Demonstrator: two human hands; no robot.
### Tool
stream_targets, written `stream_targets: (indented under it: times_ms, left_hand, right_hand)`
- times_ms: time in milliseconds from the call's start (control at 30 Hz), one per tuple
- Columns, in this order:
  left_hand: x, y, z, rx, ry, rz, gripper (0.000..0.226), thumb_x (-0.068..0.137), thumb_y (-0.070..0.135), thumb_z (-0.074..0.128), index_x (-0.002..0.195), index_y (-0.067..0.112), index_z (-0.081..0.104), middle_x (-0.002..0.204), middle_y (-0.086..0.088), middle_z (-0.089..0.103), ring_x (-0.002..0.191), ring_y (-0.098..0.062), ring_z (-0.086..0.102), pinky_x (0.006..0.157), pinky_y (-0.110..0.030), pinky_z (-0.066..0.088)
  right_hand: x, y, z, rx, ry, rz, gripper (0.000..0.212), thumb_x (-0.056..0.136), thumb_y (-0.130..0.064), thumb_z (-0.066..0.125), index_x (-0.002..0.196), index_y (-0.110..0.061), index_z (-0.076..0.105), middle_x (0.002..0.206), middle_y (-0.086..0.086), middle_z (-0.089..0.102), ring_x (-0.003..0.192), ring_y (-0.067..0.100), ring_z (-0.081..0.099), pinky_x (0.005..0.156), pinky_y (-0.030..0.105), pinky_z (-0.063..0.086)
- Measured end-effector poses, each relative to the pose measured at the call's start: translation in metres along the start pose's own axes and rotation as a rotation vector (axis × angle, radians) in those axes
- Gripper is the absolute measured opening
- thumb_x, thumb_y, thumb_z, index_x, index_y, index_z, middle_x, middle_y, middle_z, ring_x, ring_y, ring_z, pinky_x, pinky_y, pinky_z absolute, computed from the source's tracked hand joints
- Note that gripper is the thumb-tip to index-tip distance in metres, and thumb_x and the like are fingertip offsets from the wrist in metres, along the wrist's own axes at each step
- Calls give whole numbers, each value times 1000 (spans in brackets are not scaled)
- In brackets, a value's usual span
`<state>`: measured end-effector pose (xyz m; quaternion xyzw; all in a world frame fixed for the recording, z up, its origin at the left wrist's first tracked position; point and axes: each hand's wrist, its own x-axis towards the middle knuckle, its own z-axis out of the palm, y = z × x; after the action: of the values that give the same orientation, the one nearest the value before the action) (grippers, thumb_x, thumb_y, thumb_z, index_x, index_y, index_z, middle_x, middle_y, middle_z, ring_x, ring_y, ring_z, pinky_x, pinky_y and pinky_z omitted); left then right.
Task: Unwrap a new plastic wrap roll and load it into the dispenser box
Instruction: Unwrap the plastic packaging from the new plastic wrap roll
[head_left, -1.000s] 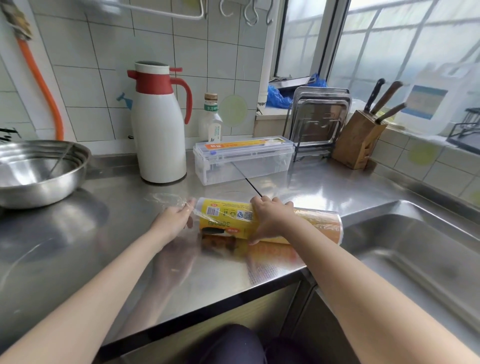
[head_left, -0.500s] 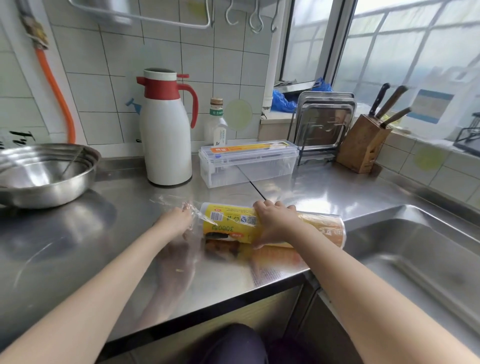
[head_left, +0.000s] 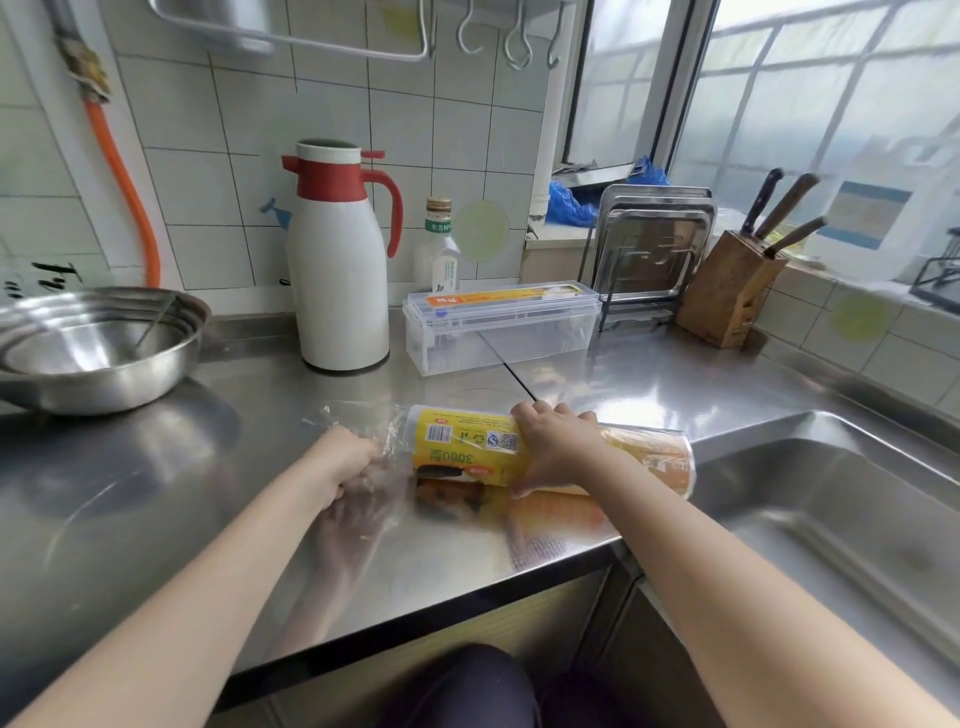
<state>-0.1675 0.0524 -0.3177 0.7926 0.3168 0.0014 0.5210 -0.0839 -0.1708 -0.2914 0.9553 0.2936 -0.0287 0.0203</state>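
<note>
A plastic wrap roll (head_left: 462, 451) with a yellow label lies on its side on the steel counter, still in its clear outer wrapper (head_left: 382, 431). My right hand (head_left: 558, 447) presses down over the roll's middle and grips it. My left hand (head_left: 345, 460) is closed on the loose wrapper at the roll's left end, which is stretched out to the left. The clear dispenser box (head_left: 501, 325) stands behind the roll near the wall, its lid shut, with a yellow label on top.
A white and red thermos jug (head_left: 337, 260) and a small bottle (head_left: 441, 249) stand left of the box. A steel bowl (head_left: 98, 348) sits far left. Metal trays (head_left: 652, 249) and a knife block (head_left: 727, 291) stand back right. The sink (head_left: 841, 519) opens right of the roll.
My left hand has pulled the wrapper end a little further left off the roll. The right hand stays on the roll. The view has shifted slightly.
</note>
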Motion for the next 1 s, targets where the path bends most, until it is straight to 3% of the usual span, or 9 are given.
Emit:
stream_targets:
  times_ms: [100,233,333,467,600,700,800,900,1000]
  left_hand:
    - [2,-5,-1,-87,98,45,33,86,8,62,56,10,49,34,3,42,31,-12,35,35,-15,20]
    - [10,-10,-9,-262,352,83,27,94,15,47,78,0,64,77,-16,55,72,-20,46,61,-26,30]
    - [12,-6,-11,-390,381,81,37,98,16,36,72,4,58,97,-20,65,80,-21,52,73,-24,34]
    - [4,5,-7,-729,271,-56,23,93,3,41,72,9,49,52,-7,66,47,-14,62,37,-11,36]
    - [-7,7,-7,-875,128,16,24,95,16,45,71,14,47,51,-3,67,40,-16,63,35,-15,34]
    - [-12,7,-9,-780,95,74,8,88,3,51,86,6,58,58,-2,68,38,-9,55,46,-22,28]
    - [-12,6,-7,-760,187,106,19,82,-10,46,91,5,54,75,-11,64,51,-13,41,48,-23,23]
    - [-14,10,-4,-724,328,110,17,86,-5,49,85,12,46,74,-10,60,55,-15,43,49,-20,37]
    - [-25,15,1,-480,608,118,21,88,3,48,108,10,47,106,-12,60,93,-28,57,85,-32,48]
  right_hand:
    - [-1,0,0,-5,1,4,93,58,-57,78,132,-21,36,127,2,49,118,27,44,99,51,35]
    - [0,-1,-1,-11,2,12,92,58,-57,78,132,-21,36,127,2,49,118,26,44,98,49,35]
    - [-1,-1,-1,-9,2,14,93,59,-57,78,133,-22,35,127,1,49,118,26,44,97,49,35]
    - [-2,-2,0,-15,4,16,94,60,-59,76,135,-22,33,129,2,48,119,26,44,98,49,35]
    - [-4,-3,0,-21,10,17,94,61,-60,74,136,-21,32,130,2,47,120,27,43,100,49,35]
    - [-6,-4,-1,-21,3,20,95,62,-60,74,137,-21,31,131,3,46,120,27,43,101,49,35]
    - [-8,-4,-1,-17,0,16,96,64,-60,73,140,-20,29,134,4,45,122,27,41,103,50,33]
    - [-9,-5,-2,-14,-18,23,98,65,-59,73,141,-20,27,136,5,43,125,29,39,105,52,31]
    - [-7,-4,-4,5,-36,31,98,65,-58,73,142,-20,27,137,5,43,126,29,40,106,52,30]
